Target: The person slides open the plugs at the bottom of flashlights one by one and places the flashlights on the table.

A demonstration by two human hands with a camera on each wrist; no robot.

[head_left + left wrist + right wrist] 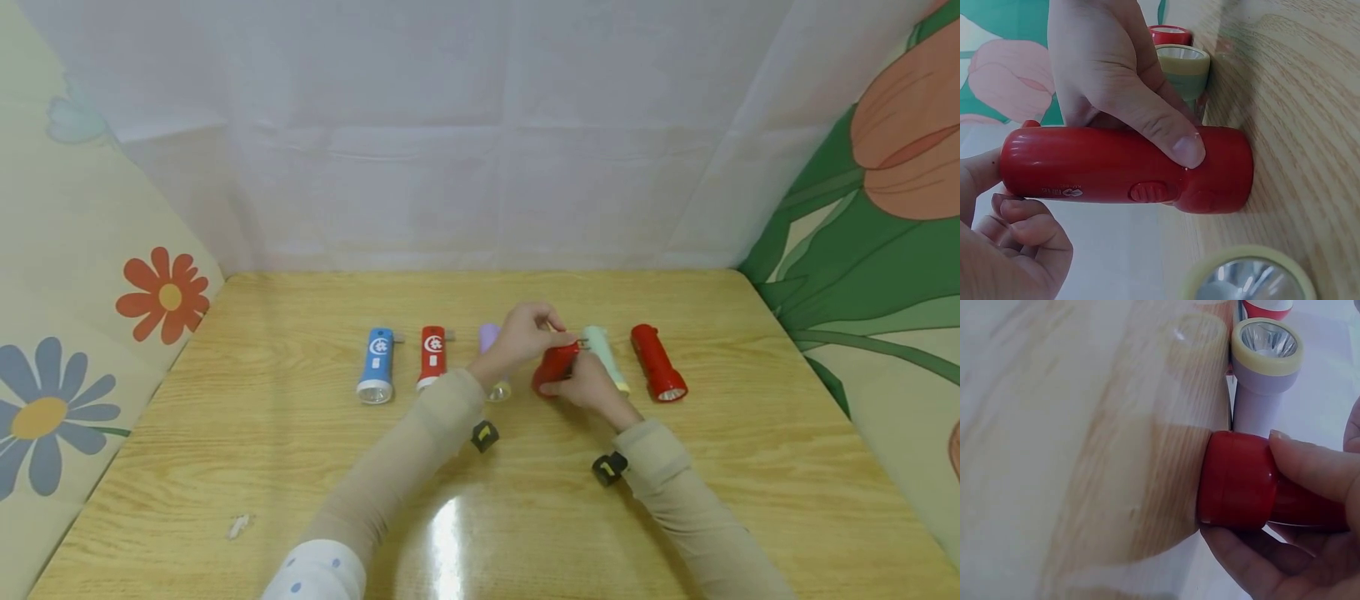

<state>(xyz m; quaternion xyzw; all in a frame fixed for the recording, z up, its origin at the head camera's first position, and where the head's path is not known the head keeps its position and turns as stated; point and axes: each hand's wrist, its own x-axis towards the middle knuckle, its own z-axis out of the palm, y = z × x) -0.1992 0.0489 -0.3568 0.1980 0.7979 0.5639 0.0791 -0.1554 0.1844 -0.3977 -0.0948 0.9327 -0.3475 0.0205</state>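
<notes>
A red flashlight [1110, 162] stands upright with its lamp head down on the table. My right hand [588, 383] grips it around the lower body, thumb along one side and fingers on the other. At its top end, the thumb and curled fingers of my left hand [521, 337] pinch the tail. Small metal prongs [583, 342] stick out sideways there. Close to my left wrist lies a purple flashlight [1266, 381] with a cream rim, partly covered in the head view. Just right of the held one is a pale green flashlight [606, 354].
To the left lie a blue flashlight [377, 367] and a red-and-white flashlight [432, 354], each with a plug out at the side. Another red flashlight [658, 364] lies at the right of the row. A small white scrap [238, 525] is on the wooden table [187, 433] at front left.
</notes>
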